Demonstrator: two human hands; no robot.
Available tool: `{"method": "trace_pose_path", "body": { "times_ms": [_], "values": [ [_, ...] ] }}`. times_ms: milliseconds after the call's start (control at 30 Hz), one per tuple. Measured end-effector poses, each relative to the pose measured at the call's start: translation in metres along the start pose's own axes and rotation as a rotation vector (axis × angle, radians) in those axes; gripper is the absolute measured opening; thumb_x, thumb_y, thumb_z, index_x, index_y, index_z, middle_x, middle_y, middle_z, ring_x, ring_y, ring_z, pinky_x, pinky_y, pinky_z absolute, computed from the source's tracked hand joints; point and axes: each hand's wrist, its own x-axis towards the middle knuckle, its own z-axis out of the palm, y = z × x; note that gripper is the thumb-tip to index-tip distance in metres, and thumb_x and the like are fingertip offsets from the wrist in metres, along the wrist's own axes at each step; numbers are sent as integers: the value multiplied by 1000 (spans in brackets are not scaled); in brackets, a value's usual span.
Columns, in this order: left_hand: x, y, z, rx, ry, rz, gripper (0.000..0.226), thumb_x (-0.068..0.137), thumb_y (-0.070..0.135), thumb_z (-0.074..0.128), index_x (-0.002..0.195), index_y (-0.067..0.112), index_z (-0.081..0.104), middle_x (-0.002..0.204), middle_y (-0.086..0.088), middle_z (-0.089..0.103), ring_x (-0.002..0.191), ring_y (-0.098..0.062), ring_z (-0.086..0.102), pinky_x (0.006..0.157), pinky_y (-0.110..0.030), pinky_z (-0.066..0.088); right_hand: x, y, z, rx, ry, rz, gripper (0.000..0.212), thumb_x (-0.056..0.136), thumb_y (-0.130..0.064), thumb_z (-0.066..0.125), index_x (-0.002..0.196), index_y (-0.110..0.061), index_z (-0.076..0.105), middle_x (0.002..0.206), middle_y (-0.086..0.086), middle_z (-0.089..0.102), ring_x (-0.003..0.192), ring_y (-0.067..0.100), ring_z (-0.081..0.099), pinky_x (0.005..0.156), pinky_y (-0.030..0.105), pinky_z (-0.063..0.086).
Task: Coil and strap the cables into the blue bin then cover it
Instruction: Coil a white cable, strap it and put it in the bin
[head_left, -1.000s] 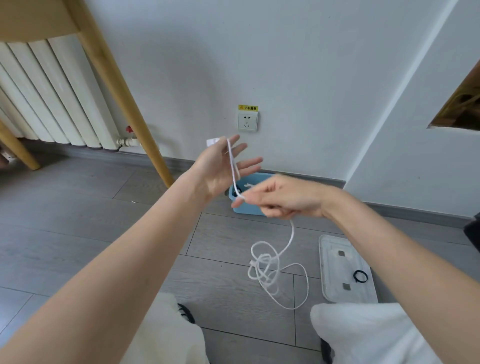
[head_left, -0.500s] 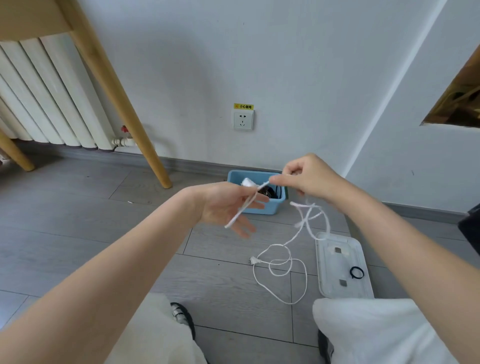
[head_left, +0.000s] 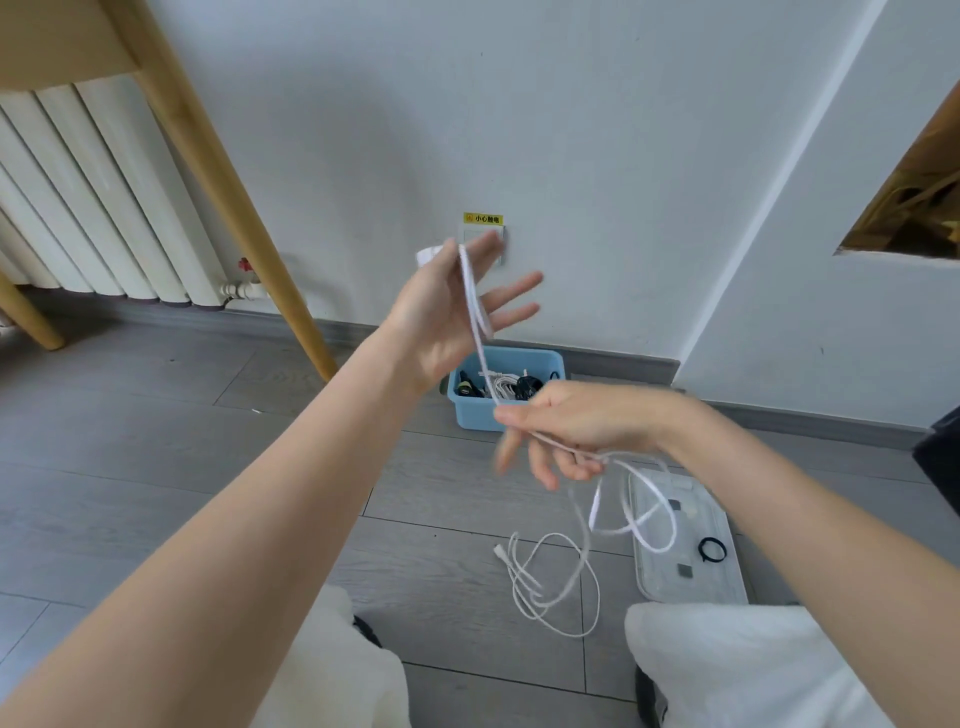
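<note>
The left hand (head_left: 447, 312) is raised with fingers spread and straight, and the white cable (head_left: 475, 306) is draped over it near the thumb, its plug end poking out behind the hand; nothing shows the fingers curling round the strand, so it serves as a form for winding; only a turn or so seems to lie across the palm. From there the cable runs down to the right hand (head_left: 566, 431), which pinches it between thumb and forefinger, its other fingers loosely curled and blurred; below that hand the rest falls in slack loops to the floor (head_left: 156, 467), most of its length by my reckoning not yet wound. Behind the hands, the blue bin (head_left: 475, 413) sits against the wall and already holds some bundled cables; further right, the clear lid (head_left: 685, 587) lies flat on the floor with a black strap (head_left: 711, 549) resting on it. I judge this cable's coiling barely begun; strapping, binning and covering remain.
</note>
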Motion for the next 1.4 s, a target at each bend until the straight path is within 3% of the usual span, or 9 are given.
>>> {"method": "trace_pose_path", "body": {
  "times_ms": [100,267,533,633,767,900,1033,1200,1400],
  "values": [
    [-8,-2,0,213,-339,-225,46,102,35,23,123,9,53,131,2,55,102,-34,65,87,-49,51,6,9,-2,-269,330,109,62,91,-55,42,50,-12,57,40,-5,48,43,12,45,59,25,43],
    [-11,-6,-16,568,-597,-596,50,97,40,26,131,13,50,137,10,52,115,-37,57,97,-50,44,-1,15,-27,-399,653,71,42,81,-30,68,49,-15,45,49,-1,41,53,15,40,54,28,32],
    [-9,-21,-26,1232,31,-496,40,103,32,29,125,8,51,112,-4,48,104,-25,52,94,-37,47,-6,8,-37,-245,1035,-80,37,77,-9,63,47,-14,42,46,-1,43,51,11,51,51,24,33],
    [-1,-15,-21,1072,234,-169,29,103,16,28,93,4,52,79,-12,46,65,-17,47,49,-15,42,-8,0,-33,-229,997,-181,39,81,-12,63,49,-17,41,36,-9,43,44,0,51,44,12,31],
    [12,6,-28,408,345,-109,36,103,23,25,119,2,50,129,-20,50,113,-39,53,82,-42,46,-12,-2,-32,-260,843,-253,36,82,-14,62,52,-17,42,37,-8,39,40,5,36,46,14,29],
    [16,14,-25,38,110,4,44,104,33,17,130,7,41,124,-18,57,96,-33,66,91,-47,51,-3,12,-22,-499,588,-136,29,85,-20,59,61,-17,44,60,-3,46,60,16,42,57,29,32],
    [5,11,-1,-23,-238,-117,43,103,31,21,125,5,47,58,0,58,42,-5,52,68,-27,58,8,32,-21,-691,504,-29,12,86,-19,57,77,-13,55,80,-1,57,85,23,53,78,36,45],
    [-3,-9,9,116,-348,-356,41,102,31,27,128,7,49,62,1,54,35,-1,39,44,-15,49,7,25,-20,-135,505,-77,15,89,-22,61,82,-9,62,78,3,67,74,15,60,69,26,44],
    [-25,-25,12,478,-669,-664,47,93,40,32,133,21,46,132,-2,55,90,-30,70,80,-35,58,3,18,-36,689,777,-29,27,96,-16,47,71,-18,59,48,-1,50,49,15,48,54,26,40]
  ]
}}
